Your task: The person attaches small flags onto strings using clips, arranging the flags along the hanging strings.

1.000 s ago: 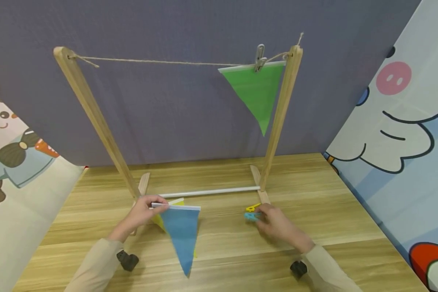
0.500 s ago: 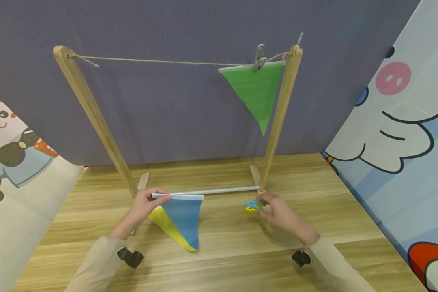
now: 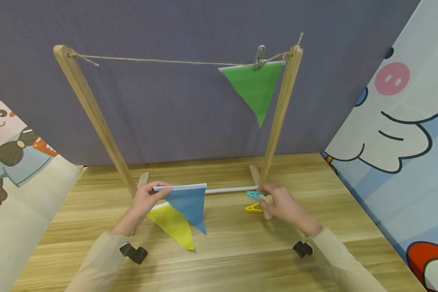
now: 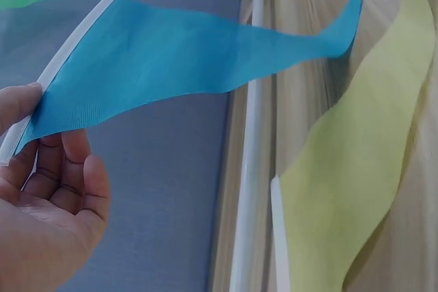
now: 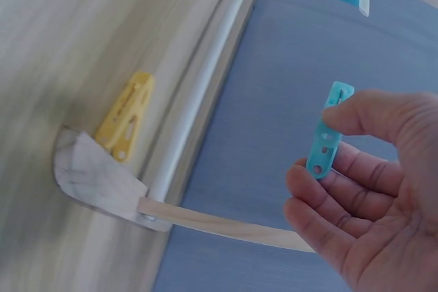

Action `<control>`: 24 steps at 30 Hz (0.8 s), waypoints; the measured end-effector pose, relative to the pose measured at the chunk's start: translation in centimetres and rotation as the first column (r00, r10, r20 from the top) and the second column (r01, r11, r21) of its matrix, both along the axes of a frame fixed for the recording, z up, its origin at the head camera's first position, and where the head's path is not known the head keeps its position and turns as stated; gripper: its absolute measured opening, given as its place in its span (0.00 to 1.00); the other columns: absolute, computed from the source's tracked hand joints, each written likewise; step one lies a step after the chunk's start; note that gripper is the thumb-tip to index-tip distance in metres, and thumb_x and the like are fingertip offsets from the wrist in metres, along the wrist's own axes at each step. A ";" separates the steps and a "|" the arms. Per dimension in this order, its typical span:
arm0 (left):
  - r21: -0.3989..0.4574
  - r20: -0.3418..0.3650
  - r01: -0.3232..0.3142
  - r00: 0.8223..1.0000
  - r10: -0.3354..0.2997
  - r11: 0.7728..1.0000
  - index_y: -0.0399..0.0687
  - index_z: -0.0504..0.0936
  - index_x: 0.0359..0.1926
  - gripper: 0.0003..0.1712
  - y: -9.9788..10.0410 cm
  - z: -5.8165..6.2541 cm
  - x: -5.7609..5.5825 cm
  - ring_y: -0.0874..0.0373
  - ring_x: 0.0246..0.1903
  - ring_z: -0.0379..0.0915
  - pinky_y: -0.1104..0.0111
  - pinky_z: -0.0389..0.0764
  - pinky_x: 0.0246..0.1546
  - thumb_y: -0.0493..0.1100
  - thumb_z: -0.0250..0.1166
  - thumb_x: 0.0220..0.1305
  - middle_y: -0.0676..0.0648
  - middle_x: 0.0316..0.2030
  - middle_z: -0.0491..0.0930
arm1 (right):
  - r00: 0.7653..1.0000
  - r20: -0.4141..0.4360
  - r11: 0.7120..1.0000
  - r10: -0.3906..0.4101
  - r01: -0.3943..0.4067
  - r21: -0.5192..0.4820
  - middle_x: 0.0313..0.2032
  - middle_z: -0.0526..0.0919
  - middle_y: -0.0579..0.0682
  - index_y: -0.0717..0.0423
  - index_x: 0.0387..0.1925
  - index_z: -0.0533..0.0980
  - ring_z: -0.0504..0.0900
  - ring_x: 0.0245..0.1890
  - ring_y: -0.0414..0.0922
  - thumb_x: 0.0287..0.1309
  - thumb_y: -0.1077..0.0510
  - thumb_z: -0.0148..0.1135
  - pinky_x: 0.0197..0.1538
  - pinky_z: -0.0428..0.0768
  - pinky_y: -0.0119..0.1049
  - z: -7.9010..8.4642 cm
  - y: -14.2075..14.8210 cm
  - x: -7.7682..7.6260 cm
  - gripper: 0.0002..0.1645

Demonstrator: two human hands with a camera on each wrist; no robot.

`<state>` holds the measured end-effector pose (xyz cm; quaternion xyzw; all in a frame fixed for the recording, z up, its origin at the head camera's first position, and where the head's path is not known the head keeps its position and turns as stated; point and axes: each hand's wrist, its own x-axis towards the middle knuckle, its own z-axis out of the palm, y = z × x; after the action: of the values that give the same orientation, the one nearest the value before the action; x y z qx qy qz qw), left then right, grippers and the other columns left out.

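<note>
My left hand pinches the white-edged top corner of a blue triangular pennant, which hangs off to the right of the fingers. Below it a yellow pennant lies on the wooden table. In the left wrist view the thumb presses on the white strip of the blue pennant. A turquoise clothespin is held between the thumb and fingers of my right hand. On the table beside that hand rests a yellow clothespin.
Two wooden posts carry a twine line, with a white rod joining their feet. A green pennant hangs near the right post from a metal clip. A grey-purple panel stands behind.
My left hand has lifted the blue pennant up off the yellow one, uncovering more of it. My right hand has raised the turquoise clothespin away from the yellow one.
</note>
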<state>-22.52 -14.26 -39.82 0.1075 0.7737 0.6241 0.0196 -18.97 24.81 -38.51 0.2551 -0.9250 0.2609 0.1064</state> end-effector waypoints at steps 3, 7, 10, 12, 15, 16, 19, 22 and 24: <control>0.017 -0.001 -0.002 1.000 0.002 1.000 0.37 0.82 0.39 0.10 0.1 0.3 -0.1 0.66 0.33 0.74 0.70 0.77 0.38 0.41 0.65 0.61 0.60 0.32 0.80 | 1.000 -0.009 1.000 0.005 -0.005 -0.001 0.31 0.78 0.52 0.62 0.36 0.76 0.76 0.30 0.47 0.47 0.69 0.67 0.32 0.77 0.37 0.5 0.0 -0.3 0.12; 0.013 -0.024 -0.020 0.999 0.020 1.000 0.34 0.81 0.41 0.14 0.4 0.8 -0.2 0.66 0.29 0.71 0.69 0.76 0.36 0.42 0.66 0.60 0.59 0.32 0.81 | 1.000 -0.019 1.000 0.007 -0.007 0.005 0.33 0.80 0.52 0.62 0.36 0.76 0.79 0.35 0.49 0.46 0.69 0.68 0.38 0.80 0.42 1.4 -0.1 -0.7 0.13; 0.000 -0.040 -0.029 0.999 0.029 1.000 0.32 0.80 0.42 0.17 0.6 1.2 -0.3 0.65 0.24 0.66 0.71 0.73 0.32 0.43 0.66 0.60 0.58 0.33 0.81 | 0.999 -0.047 1.000 0.021 -0.021 0.011 0.34 0.81 0.54 0.63 0.37 0.76 0.80 0.35 0.50 0.45 0.70 0.68 0.38 0.81 0.43 1.9 -0.2 -0.9 0.14; -0.006 -0.042 -0.030 0.999 0.030 1.000 0.33 0.81 0.43 0.17 0.7 1.5 -0.4 0.65 0.22 0.62 0.72 0.70 0.29 0.44 0.66 0.60 0.57 0.33 0.80 | 0.997 -0.072 0.999 0.039 -0.038 0.016 0.34 0.81 0.55 0.65 0.37 0.76 0.80 0.34 0.51 0.44 0.71 0.68 0.38 0.81 0.44 2.3 -0.3 -1.1 0.14; -0.001 -0.057 -0.022 0.998 0.022 1.000 0.35 0.81 0.41 0.14 0.9 1.9 -0.5 0.66 0.22 0.61 0.72 0.69 0.27 0.43 0.66 0.60 0.57 0.33 0.80 | 0.994 -0.090 0.998 0.058 -0.056 0.024 0.34 0.80 0.56 0.66 0.37 0.76 0.80 0.34 0.52 0.44 0.71 0.68 0.38 0.81 0.44 2.8 -0.4 -1.3 0.15; 0.003 -0.068 -0.019 0.998 0.019 1.000 0.35 0.82 0.40 0.13 0.9 2.1 -0.5 0.66 0.22 0.61 0.72 0.69 0.27 0.41 0.66 0.59 0.58 0.33 0.80 | 0.994 -0.095 0.998 0.059 -0.057 0.026 0.34 0.80 0.56 0.66 0.37 0.76 0.80 0.34 0.52 0.44 0.71 0.68 0.38 0.81 0.44 3.0 -0.5 -1.3 0.15; 0.024 -0.102 -0.011 0.995 0.013 1.000 0.33 0.82 0.38 0.10 1.2 2.5 -0.7 0.68 0.22 0.63 0.73 0.72 0.29 0.37 0.66 0.59 0.59 0.33 0.80 | 0.992 -0.106 0.998 0.062 -0.059 0.028 0.33 0.80 0.56 0.67 0.36 0.76 0.79 0.33 0.51 0.44 0.71 0.68 0.37 0.80 0.44 3.5 -0.6 -1.6 0.14; 0.046 -0.121 -0.006 0.993 0.011 0.999 0.32 0.82 0.37 0.09 1.4 2.8 -0.8 0.69 0.21 0.64 0.74 0.72 0.29 0.36 0.66 0.58 0.60 0.32 0.81 | 0.990 -0.126 0.998 0.064 -0.061 0.026 0.33 0.80 0.56 0.67 0.36 0.76 0.79 0.33 0.51 0.44 0.71 0.68 0.35 0.80 0.43 4.1 -0.7 -1.8 0.14; 0.058 -0.116 -0.006 0.993 0.013 0.998 0.32 0.82 0.37 0.09 1.5 3.1 -0.8 0.69 0.22 0.67 0.74 0.73 0.29 0.36 0.66 0.59 0.61 0.32 0.81 | 0.988 -0.135 0.997 0.073 -0.070 0.026 0.32 0.80 0.56 0.67 0.36 0.76 0.79 0.32 0.51 0.44 0.72 0.68 0.35 0.80 0.42 4.5 -0.8 -1.9 0.14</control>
<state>-23.34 -12.73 -36.77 0.1404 0.7558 0.6388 -0.0316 -20.91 24.01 -34.02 0.3063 -0.9086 0.2366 0.1572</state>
